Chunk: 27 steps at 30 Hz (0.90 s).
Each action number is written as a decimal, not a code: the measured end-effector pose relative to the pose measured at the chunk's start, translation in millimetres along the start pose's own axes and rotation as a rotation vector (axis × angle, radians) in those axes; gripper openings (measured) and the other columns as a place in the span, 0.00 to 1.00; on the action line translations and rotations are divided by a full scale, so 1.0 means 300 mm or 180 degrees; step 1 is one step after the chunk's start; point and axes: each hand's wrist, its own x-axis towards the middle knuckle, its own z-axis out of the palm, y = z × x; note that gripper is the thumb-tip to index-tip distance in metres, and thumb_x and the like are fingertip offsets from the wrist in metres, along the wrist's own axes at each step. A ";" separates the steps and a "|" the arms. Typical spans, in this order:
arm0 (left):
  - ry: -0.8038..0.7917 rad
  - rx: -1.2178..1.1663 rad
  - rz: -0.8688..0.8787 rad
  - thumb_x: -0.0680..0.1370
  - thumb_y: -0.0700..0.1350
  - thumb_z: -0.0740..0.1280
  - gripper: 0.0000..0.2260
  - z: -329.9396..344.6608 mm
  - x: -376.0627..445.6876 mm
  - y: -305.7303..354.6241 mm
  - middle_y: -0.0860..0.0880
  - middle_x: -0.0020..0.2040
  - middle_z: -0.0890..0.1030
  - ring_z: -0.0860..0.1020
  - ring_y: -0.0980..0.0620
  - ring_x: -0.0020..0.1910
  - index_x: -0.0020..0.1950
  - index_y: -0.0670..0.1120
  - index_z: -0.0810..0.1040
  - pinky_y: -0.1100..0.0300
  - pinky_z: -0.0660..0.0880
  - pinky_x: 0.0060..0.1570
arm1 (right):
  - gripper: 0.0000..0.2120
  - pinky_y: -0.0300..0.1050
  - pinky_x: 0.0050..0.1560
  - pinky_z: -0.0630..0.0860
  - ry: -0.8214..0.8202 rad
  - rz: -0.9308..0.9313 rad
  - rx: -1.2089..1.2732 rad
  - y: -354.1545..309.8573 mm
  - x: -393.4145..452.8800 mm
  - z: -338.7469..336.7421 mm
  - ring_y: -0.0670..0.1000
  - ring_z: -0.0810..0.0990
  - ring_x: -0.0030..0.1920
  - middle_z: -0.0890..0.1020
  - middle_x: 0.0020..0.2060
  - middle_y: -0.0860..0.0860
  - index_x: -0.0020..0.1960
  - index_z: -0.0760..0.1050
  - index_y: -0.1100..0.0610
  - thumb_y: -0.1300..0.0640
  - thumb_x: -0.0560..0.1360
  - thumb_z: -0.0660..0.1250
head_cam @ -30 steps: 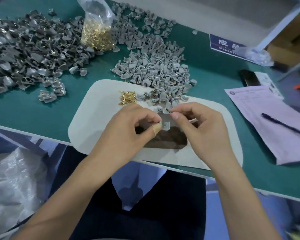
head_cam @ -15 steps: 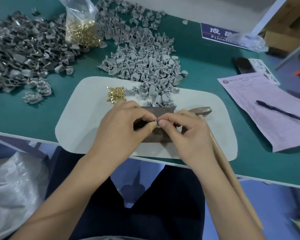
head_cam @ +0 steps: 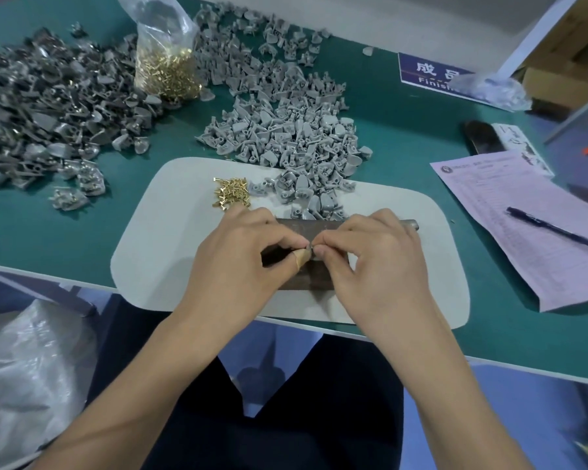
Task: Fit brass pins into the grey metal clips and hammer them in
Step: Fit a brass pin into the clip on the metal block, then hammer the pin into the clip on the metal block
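L hand [head_cam: 241, 262] & R hand [head_cam: 370, 262]: fingertips meet, both pinching one small grey clip [head_cam: 309, 247] over dark metal block [head_cam: 314, 276] | loose brass pins [head_cam: 231, 193] just beyond L hand on white mat [head_cam: 157, 239] | grey clip pile [head_cam: 286, 130] beyond both hands on tabletop [head_cam: 65, 232] | pin bag [head_cam: 165, 67] far beyond L hand

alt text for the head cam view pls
Two hands, left and right, pinch a small grey clip over a dark metal block on a white mat. Loose brass pins and heaps of clips lie beyond.
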 end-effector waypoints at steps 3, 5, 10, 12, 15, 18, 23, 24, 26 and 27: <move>0.0037 0.0056 -0.0020 0.73 0.53 0.74 0.04 0.001 -0.001 -0.001 0.60 0.41 0.77 0.72 0.54 0.48 0.46 0.62 0.84 0.53 0.74 0.40 | 0.07 0.51 0.50 0.64 -0.0159 0.0031 -0.0352 -0.020 0.009 -0.019 0.54 0.73 0.48 0.80 0.38 0.43 0.41 0.84 0.45 0.52 0.75 0.68; 0.0050 0.0070 -0.0023 0.73 0.53 0.74 0.04 0.002 -0.001 -0.003 0.60 0.41 0.77 0.72 0.54 0.47 0.46 0.62 0.84 0.53 0.74 0.39 | 0.07 0.51 0.51 0.62 -0.0288 0.0088 -0.0449 -0.032 0.019 -0.032 0.53 0.72 0.50 0.80 0.40 0.43 0.43 0.84 0.45 0.52 0.78 0.68; 0.0057 0.0153 -0.0006 0.72 0.54 0.76 0.03 0.000 0.004 0.000 0.59 0.40 0.78 0.72 0.53 0.47 0.45 0.61 0.84 0.51 0.74 0.38 | 0.08 0.46 0.45 0.49 -0.0533 -0.0050 -0.1153 -0.061 0.041 -0.038 0.51 0.67 0.50 0.75 0.39 0.43 0.45 0.83 0.45 0.52 0.78 0.65; 0.0075 0.0131 -0.0019 0.72 0.54 0.77 0.04 0.002 0.005 0.001 0.59 0.40 0.78 0.72 0.54 0.47 0.44 0.61 0.84 0.50 0.75 0.38 | 0.09 0.47 0.46 0.51 -0.0507 -0.0008 -0.1072 -0.048 0.040 -0.038 0.51 0.68 0.50 0.75 0.39 0.43 0.45 0.83 0.44 0.49 0.79 0.65; 0.0083 0.0134 -0.0039 0.72 0.55 0.77 0.04 0.002 0.002 0.000 0.60 0.40 0.78 0.71 0.54 0.46 0.44 0.62 0.84 0.51 0.75 0.38 | 0.04 0.50 0.53 0.64 -0.0408 0.0045 -0.0272 -0.004 0.011 -0.027 0.51 0.74 0.50 0.79 0.41 0.43 0.47 0.85 0.43 0.49 0.78 0.71; 0.0073 0.0130 -0.0058 0.73 0.57 0.76 0.03 -0.001 0.003 0.000 0.61 0.40 0.78 0.71 0.55 0.47 0.44 0.63 0.83 0.51 0.74 0.38 | 0.07 0.47 0.56 0.73 0.0136 0.0738 0.0904 0.085 -0.037 -0.042 0.49 0.77 0.51 0.80 0.46 0.47 0.54 0.85 0.49 0.51 0.76 0.74; 0.0029 0.0168 -0.0045 0.74 0.56 0.75 0.02 -0.005 0.001 0.006 0.60 0.40 0.78 0.71 0.56 0.47 0.44 0.62 0.84 0.52 0.74 0.40 | 0.20 0.55 0.52 0.74 -0.0504 0.1989 -0.0649 0.243 -0.115 -0.054 0.59 0.75 0.57 0.76 0.56 0.54 0.62 0.72 0.54 0.41 0.79 0.66; 0.0017 0.0163 -0.0045 0.74 0.56 0.75 0.02 -0.006 0.002 0.007 0.60 0.40 0.78 0.71 0.55 0.48 0.44 0.62 0.84 0.52 0.74 0.41 | 0.18 0.55 0.50 0.74 -0.0655 0.1995 -0.0639 0.250 -0.119 -0.049 0.60 0.75 0.56 0.76 0.56 0.55 0.62 0.71 0.55 0.43 0.81 0.65; -0.0001 0.0146 -0.0062 0.74 0.55 0.75 0.02 -0.008 0.003 0.007 0.60 0.40 0.78 0.71 0.54 0.48 0.44 0.61 0.84 0.51 0.74 0.42 | 0.14 0.55 0.47 0.73 -0.0692 0.1875 -0.0715 0.259 -0.116 -0.046 0.61 0.76 0.53 0.75 0.56 0.56 0.61 0.71 0.57 0.47 0.84 0.60; -0.0007 0.0139 -0.0066 0.74 0.55 0.75 0.02 -0.009 0.003 0.008 0.59 0.40 0.78 0.72 0.54 0.48 0.44 0.61 0.84 0.50 0.74 0.42 | 0.13 0.56 0.46 0.74 -0.0617 0.1814 -0.0733 0.260 -0.114 -0.052 0.61 0.77 0.51 0.75 0.56 0.55 0.60 0.71 0.57 0.48 0.85 0.58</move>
